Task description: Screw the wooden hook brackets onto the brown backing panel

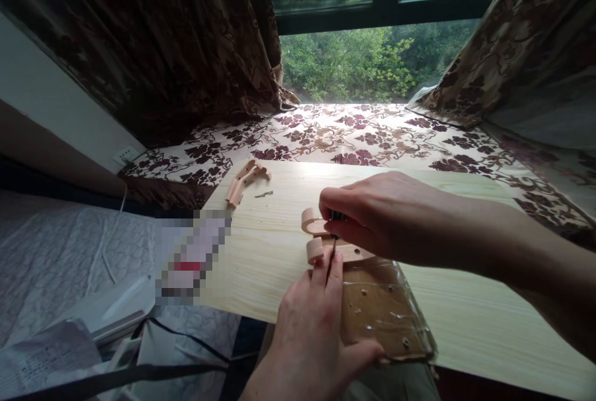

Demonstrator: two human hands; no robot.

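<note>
Pale wood shows in two curved pieces lying side by side under the hands, the far piece (308,221) and the near piece (314,251), with their rounded ends towards the left. The right hand (391,218) is clenched around the dark handle of what looks like a screwdriver (338,216), its thin shaft running down to the fingertips of the left hand (308,320). Those fingertips touch the near piece beside the shaft — whether they also pinch something small, I cannot tell — while the thumb lies over a brown slab (375,301) wrapped in clear film. The step in hand looks like careful driving or aligning at the near piece; it calls for a steady shaft and firm fingers clear of the tip, which is hidden. Farther left on the worktop (261,252), more wooden pieces (244,182) lie together, with a few loose screws (264,193) just beside them — out of either hand's hold.
</note>
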